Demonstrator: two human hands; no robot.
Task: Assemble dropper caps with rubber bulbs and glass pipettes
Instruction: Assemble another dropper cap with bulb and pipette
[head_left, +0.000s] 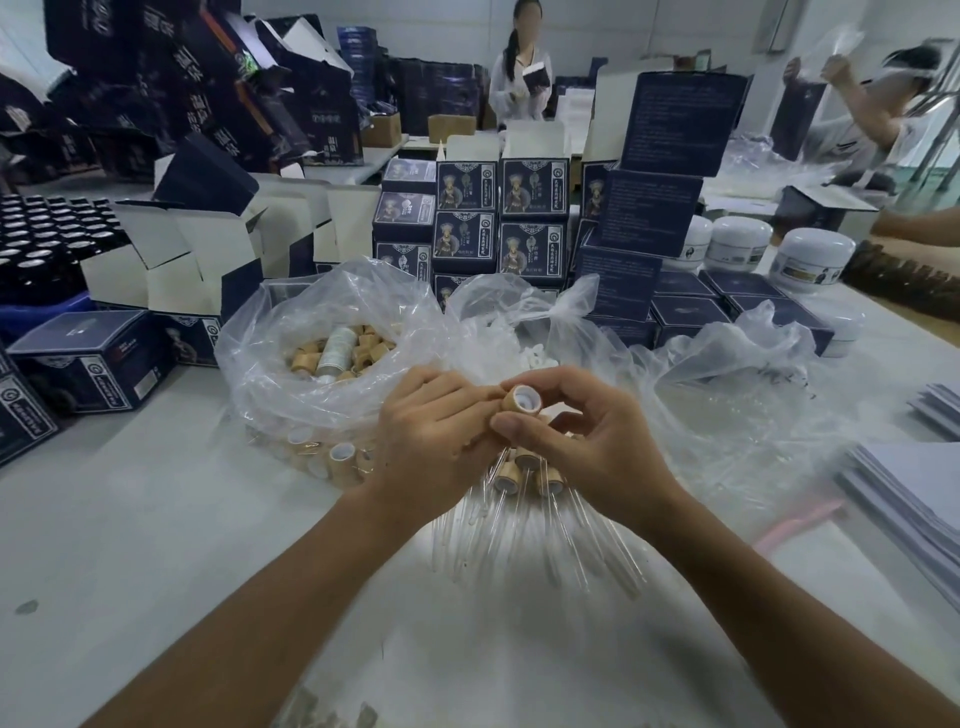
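Right hand (576, 436): pinched a bamboo-coloured dropper cap (521, 399) between thumb and curled fingers, the cap's open white-lined mouth tilted up toward the camera.
Left hand (431, 431): fingers curled, fingertips meeting the same cap from the left; how firmly it held could not be told.
Held cap, position: above the near-centre of the white table (156, 545), between the two hands, just in front of the plastic bags.
Finished droppers (524, 478): a loose cluster lay on the table directly under the hands, caps toward the far side and clear glass pipettes (587, 540) fanned toward the near edge.
Cap supply: an open clear plastic bag (291, 374), left of the hands, held many loose bamboo caps (363, 345); more caps showed through its near wall.
Bulb supply: a second clear bag (524, 312), far of the hands, contained small white pieces (524, 358), too blurred to identify with certainty.
Crumpled bag (737, 384): lay to the right of the hands.
Surroundings: stacked dark blue printed boxes (467, 208) stood beyond the bags; white jars (815, 260) at far right; dark bottles (47, 228) at far left; a stack of grey sheets (914, 499) at the right edge.
Other persons: one stood at the far wall (519, 73); another worked at the far right (872, 119).
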